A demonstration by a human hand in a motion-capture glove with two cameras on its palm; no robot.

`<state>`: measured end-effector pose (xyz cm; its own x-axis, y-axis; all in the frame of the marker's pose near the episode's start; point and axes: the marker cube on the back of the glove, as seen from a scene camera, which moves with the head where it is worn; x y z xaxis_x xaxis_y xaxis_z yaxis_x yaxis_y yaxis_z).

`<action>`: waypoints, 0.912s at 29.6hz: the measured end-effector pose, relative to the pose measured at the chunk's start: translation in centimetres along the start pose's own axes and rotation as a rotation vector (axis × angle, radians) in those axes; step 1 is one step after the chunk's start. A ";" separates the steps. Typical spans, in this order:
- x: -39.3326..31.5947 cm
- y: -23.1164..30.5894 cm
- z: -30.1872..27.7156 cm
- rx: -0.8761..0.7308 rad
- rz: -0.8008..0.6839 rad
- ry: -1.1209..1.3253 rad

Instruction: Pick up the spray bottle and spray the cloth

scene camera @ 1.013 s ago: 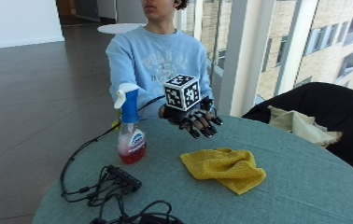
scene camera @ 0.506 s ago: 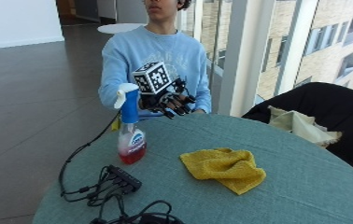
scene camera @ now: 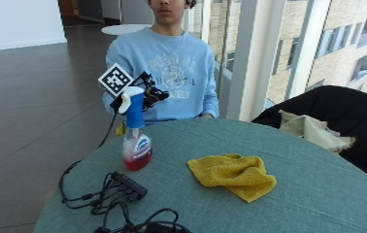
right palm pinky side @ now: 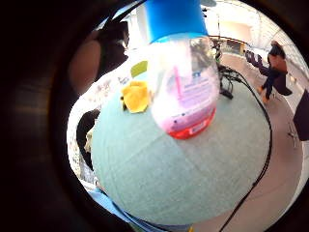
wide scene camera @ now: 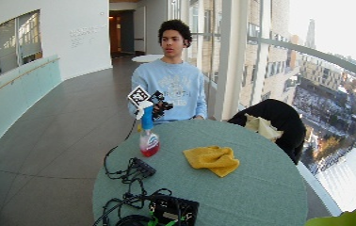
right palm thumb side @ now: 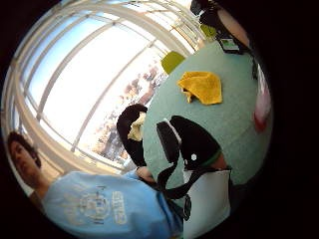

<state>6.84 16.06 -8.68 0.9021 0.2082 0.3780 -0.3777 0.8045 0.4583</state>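
Bottle: I see the clear plastic spray bottle with red liquid, blue neck and white trigger head point(scene camera: 136, 141) standing upright on the round table covered in grey-green cloth point(scene camera: 312, 194), near the edge on the person's right-hand side.
Bottle up close: from the little-finger side palm view the spray bottle point(right palm pinky side: 181, 82) fills much of the picture, so it is close to the palm, its red base set on the table.
Cloth: the crumpled yellow terry cloth point(scene camera: 233, 174) lies on the table near its middle, well apart from the bottle; it shows again in the thumb side palm view point(right palm thumb side: 202, 86).
Hand: my black-gloved right hand point(scene camera: 151, 95) is raised above the table, just behind the bottle's white trigger head as the outside view shows it.
Contact: I cannot tell whether the glove touches the trigger head; the two overlap from this angle.
Fingers: they look loosely curled and I see nothing clamped between them.
Other things: a black power strip with tangled black cables point(scene camera: 126, 184) lies on the table just in front of the bottle; a black chair with a pale cloth on it point(scene camera: 325, 121) stands beside the table by the window.
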 end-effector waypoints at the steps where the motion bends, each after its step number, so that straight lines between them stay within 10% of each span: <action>1: 0.3 0.0 -0.4 0.014 0.032 -0.004; 11: 3.7 -2.5 -1.3 0.307 0.134 -0.083; 27: 6.9 -6.3 2.9 0.307 0.378 -0.237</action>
<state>14.80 10.74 -6.62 0.6330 0.2924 0.7168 -0.7426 0.4911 0.4554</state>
